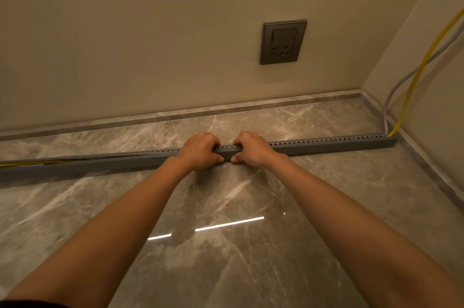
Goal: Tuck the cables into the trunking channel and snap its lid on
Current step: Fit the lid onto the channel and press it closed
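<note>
Pressing side by side, the left hand (200, 149) and right hand (252, 148) clamp the grey lid (326, 144) onto the trunking channel (100, 164) on the floor (226, 245). Thin, light, springy plastic probably; left of the hands it gapes over the yellow cable (30, 163), so squeeze there.

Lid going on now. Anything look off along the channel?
Yes: left of the left hand, the grey plastic trunking lid sits lifted and askew, with yellow cable showing in the gap. Right of the right hand it looks seated.
</note>
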`<act>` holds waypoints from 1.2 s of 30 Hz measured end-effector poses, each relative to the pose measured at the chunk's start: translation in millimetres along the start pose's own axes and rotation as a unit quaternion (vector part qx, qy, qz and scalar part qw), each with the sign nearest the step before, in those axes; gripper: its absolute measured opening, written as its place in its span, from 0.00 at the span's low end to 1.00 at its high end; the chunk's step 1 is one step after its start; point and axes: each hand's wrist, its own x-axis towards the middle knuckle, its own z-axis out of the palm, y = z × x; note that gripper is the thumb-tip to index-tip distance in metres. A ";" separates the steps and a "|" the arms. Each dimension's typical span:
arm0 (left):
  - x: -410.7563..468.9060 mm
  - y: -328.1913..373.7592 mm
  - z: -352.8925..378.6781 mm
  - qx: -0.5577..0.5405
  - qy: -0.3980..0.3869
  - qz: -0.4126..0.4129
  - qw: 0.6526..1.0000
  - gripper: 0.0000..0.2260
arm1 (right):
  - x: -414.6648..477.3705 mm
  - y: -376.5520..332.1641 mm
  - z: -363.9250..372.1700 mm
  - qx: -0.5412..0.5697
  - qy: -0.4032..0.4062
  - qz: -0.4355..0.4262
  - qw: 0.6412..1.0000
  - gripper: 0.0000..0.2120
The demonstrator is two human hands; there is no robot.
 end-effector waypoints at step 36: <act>-15.9 -29.3 -2.6 -0.025 -0.017 -0.069 0.997 0.17 | 22.2 -27.6 6.0 -0.029 -0.066 -0.069 0.995 0.17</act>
